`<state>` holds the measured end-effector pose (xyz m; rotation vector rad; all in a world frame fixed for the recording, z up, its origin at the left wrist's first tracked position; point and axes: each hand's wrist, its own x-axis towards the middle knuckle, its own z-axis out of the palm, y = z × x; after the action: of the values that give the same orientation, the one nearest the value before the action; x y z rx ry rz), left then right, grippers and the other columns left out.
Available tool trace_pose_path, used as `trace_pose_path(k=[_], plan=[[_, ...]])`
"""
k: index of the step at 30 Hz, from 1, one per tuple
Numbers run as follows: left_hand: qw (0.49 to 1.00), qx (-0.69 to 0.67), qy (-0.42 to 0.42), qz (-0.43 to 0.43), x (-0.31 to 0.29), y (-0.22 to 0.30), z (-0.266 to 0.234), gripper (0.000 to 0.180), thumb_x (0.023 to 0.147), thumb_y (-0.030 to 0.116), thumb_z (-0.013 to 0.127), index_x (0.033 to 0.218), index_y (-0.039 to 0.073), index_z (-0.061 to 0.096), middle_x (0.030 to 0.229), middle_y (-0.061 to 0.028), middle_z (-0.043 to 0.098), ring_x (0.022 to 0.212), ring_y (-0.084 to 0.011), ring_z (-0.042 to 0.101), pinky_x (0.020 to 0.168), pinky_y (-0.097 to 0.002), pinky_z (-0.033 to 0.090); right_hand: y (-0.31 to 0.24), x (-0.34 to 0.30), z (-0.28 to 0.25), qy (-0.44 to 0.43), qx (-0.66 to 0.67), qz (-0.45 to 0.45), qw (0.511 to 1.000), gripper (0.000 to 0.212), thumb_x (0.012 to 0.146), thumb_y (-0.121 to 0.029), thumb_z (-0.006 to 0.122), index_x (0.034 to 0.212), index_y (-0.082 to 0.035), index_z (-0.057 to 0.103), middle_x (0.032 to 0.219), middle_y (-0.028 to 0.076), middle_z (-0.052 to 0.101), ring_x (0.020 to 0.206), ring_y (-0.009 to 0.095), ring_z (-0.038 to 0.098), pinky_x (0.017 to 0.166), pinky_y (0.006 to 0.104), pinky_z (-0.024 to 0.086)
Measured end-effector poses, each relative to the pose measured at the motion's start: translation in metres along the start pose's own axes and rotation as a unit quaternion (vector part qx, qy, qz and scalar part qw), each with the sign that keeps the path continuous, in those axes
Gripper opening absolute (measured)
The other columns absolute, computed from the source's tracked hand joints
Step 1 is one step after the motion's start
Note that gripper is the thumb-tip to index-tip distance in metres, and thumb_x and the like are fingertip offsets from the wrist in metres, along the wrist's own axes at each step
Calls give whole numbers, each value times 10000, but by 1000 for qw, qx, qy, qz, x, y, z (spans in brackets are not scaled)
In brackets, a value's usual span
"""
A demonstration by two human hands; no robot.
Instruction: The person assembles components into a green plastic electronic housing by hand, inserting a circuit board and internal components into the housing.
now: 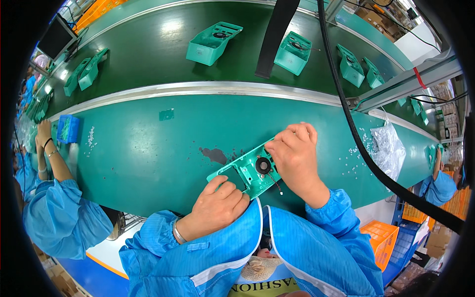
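Observation:
A green plastic housing (pixel 253 182) is held at a slant over the near edge of the bench. Fixed inside it is a round black speaker (pixel 263 166), with a short dark lead ending in a small white connector (pixel 281 193). My left hand (pixel 217 204) grips the lower left end, fingers curled over the rim. Around the upper right end my right hand (pixel 297 156) is closed, its fingers bent down at the edge; whether they also pinch something small there, I cannot tell.
Beyond the metal rail, a dark green belt carries more green housings (pixel 210 47). Small white pieces lie near a clear plastic bag (pixel 388 148) at right. A blue bin (pixel 68 128) stands left, beside a co-worker's arm (pixel 59 163). A black cable (pixel 361 143) hangs across the right side.

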<state>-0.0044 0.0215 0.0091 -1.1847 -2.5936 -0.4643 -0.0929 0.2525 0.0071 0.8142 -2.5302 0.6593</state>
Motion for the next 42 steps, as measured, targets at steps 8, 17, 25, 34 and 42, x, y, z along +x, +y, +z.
trace_pose_path(k=[8, 17, 25, 34, 42], plan=[[999, -33, 13, 23, -3, -5, 0, 176, 801, 144, 660, 966, 99, 700, 822, -15, 581, 907, -192, 592, 1002, -434, 462, -22, -4, -9, -77, -86, -16, 993, 235, 758, -105, 686, 984, -86, 746, 1000, 40, 623, 1142, 289, 562, 1115, 580, 348], [1000, 17, -4, 26, -4, -11, 6, 180, 806, 135, 674, 981, 102, 703, 819, -21, 573, 885, -195, 600, 1006, -454, 455, -7, -28, -14, -69, -53, 10, 996, 350, 801, -94, 724, 1145, -149, 755, 1077, 52, 585, 1140, 292, 548, 1116, 549, 370], [999, 31, 8, 12, -8, -10, 6, 187, 798, 118, 687, 985, 109, 697, 811, -16, 561, 870, -188, 597, 1006, -451, 454, 84, -96, -88, 46, -161, 189, 968, 172, 754, -87, 800, 916, -123, 755, 910, 13, 663, 985, 269, 598, 978, 458, 410], [1000, 24, -5, -2, -4, -9, 1, 218, 784, 107, 684, 1002, 102, 698, 815, -21, 560, 870, -192, 601, 1013, -452, 449, 91, -118, -87, 19, -168, 209, 963, 145, 739, -88, 815, 860, -124, 744, 864, 1, 671, 987, 256, 596, 976, 444, 407], [1000, 18, -15, -7, -3, -9, -3, 223, 782, 109, 679, 1004, 94, 699, 827, -22, 568, 885, -196, 603, 1018, -451, 452, 91, -119, -78, 35, -187, 198, 962, 107, 754, -87, 787, 837, -121, 729, 868, -3, 669, 989, 249, 600, 971, 441, 412]])
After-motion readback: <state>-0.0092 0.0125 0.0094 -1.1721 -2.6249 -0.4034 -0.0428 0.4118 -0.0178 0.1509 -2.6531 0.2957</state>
